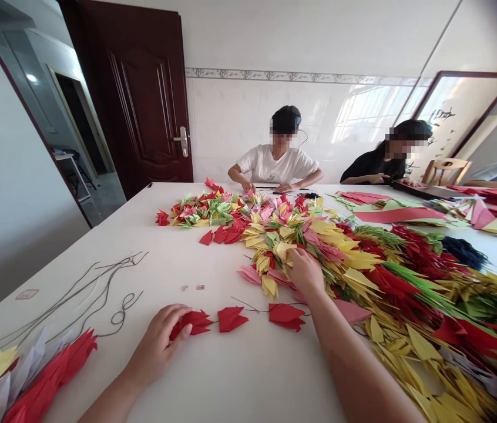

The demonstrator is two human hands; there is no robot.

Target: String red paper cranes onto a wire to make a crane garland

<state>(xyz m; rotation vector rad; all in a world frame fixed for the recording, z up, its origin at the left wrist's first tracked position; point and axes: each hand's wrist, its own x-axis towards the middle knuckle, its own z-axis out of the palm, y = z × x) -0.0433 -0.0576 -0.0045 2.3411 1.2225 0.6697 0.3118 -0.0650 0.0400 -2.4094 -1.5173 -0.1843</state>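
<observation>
My left hand [164, 335] rests on the white table, its fingers curled round a red folded paper flower [198, 322]. That flower lies in a row with a second red paper flower [231, 319] and a third [286, 315], and a dark cord [252, 309] runs along them. To the right, my right hand [305, 269] reaches over a large heap of folded paper flowers [356, 261]. Its fingers are bent and closed at a yellow paper flower [285, 251] on the heap's near left side; the fingertips are partly hidden.
Loose dark cords [107, 282] lie on the left of the table [143, 388]. Stacked red, white and yellow paper pieces [54, 376] fill the lower left corner. Across the table sits a person in white [281, 161]; a person in black [372, 164] sits farther right. Dark thread [463, 252] lies at right.
</observation>
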